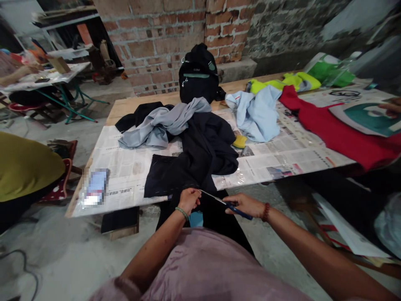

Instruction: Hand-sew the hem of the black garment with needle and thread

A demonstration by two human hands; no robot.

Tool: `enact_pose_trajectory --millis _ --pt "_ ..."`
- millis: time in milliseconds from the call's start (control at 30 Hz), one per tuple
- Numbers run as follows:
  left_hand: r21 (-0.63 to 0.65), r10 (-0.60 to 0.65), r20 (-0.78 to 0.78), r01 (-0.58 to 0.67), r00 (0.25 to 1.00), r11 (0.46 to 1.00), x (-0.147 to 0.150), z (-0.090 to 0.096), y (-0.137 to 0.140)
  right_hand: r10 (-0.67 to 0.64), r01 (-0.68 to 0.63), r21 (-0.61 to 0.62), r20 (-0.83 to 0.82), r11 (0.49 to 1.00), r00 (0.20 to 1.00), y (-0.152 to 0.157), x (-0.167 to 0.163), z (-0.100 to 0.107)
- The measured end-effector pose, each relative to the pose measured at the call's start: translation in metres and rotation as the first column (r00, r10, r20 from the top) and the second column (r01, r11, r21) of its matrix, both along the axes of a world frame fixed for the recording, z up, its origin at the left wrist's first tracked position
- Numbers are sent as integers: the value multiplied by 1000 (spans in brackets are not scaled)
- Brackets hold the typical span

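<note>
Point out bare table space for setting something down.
Bare newspaper: between the phone and black cloth; between blue cloth and near edge. Crowded: the middle, with black cloth and gray cloth; the right, with red cloth and iron.

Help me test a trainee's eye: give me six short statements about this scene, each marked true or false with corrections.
1. The person's right hand holds scissors with dark blue handles. True.
2. The red cloth lies left of the crumpled light blue cloth. False: the red cloth lies to the right of the crumpled light blue cloth.
3. The person's left hand is at the near edge of the black cloth garment. True.
4. The red beaded bracelet is on the left wrist. False: the red beaded bracelet is on the right wrist; a green bracelet is on the left.
5. Printed newspaper covers part of the wooden tabletop. True.
6. The black backpack is on the floor. False: the black backpack stands on the tabletop.
</note>
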State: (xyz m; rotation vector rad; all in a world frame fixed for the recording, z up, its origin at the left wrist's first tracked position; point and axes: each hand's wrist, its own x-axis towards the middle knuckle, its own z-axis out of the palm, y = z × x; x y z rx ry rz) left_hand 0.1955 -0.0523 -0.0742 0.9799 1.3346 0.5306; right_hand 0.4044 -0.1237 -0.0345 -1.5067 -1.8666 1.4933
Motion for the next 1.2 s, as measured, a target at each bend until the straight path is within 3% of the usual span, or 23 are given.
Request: enact_pose_trajectory --millis 200,333,433,533,600,667,700,800,867,967,1100,1167,1200 --pt "9 -27 -16 28 999 1000 1 3 -1 10 -9 -31 48 999 999 0 2 -4" --pt "8 -203 -39 203 978 979 -10 15 -13 7 -2 -83 62 997 998 -9 7 -6" --pt "16 -274 -96 277 957 961 -40 23 -25 -44 46 -129 21 991 999 -24 8 -11" --pt "80 -146 -258 172 955 982 -93 16 -37 -142 123 -226 -72 966 987 -41 1 -16" --pt "152 -41 -399 110 916 982 -134 5 -47 -219 174 -306 -120 936 968 -50 -9 -19" --pt "212 5 -592 150 806 966 -172 -9 -59 -272 207 -344 -152 916 950 -55 -22 -19" --pt "226 4 -706 219 708 949 -187 -15 -66 -281 213 -340 -166 916 945 -56 -29 -19" --pt "98 -85 -905 399 416 912 -216 -30 -85 -248 193 -262 -193 945 950 -52 -50 -14" --pt "3 -162 -929 446 332 895 -219 -33 -95 -192 156 -183 -204 971 960 -47 -62 -10" --pt "26 -164 -921 476 354 879 -211 -29 -98 -119 103 -88 -199 991 973 -39 -77 -5" --pt "258 -3 -880 484 475 836 -194 -15 -86 -131 114 -90 -211 989 969 -36 -86 -3" --pt "420 120 -829 467 546 778 -186 -6 -75 -189 169 -106 -223 980 956 -37 -86 -4" --pt "518 197 -788 455 584 724 -183 -2 -69 -221 199 -115 -222 973 950 -39 -85 -5"
